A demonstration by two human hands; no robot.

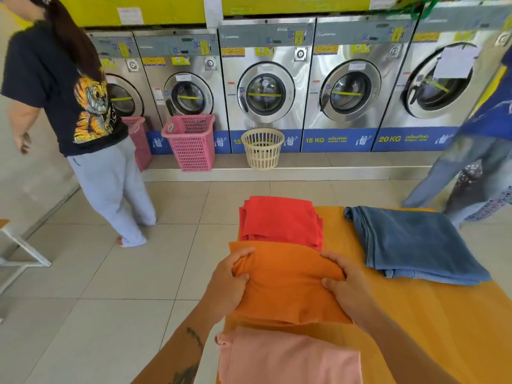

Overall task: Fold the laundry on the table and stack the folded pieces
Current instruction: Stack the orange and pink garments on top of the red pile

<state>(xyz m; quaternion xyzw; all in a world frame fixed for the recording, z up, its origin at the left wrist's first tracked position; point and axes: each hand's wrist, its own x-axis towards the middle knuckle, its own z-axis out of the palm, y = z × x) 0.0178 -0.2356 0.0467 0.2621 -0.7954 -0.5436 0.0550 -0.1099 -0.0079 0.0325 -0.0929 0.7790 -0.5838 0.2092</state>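
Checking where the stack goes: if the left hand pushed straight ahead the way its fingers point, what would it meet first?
Probably the red folded piece, just beyond the orange garment the left hand grips; depth is uncertain.

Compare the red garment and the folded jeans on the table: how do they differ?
The red garment is thin bright cloth at the table's left edge, touching the orange garment held by both hands; the folded jeans are thicker blue denim, a larger bundle lying apart on the right. Both are folded flat and untouched.
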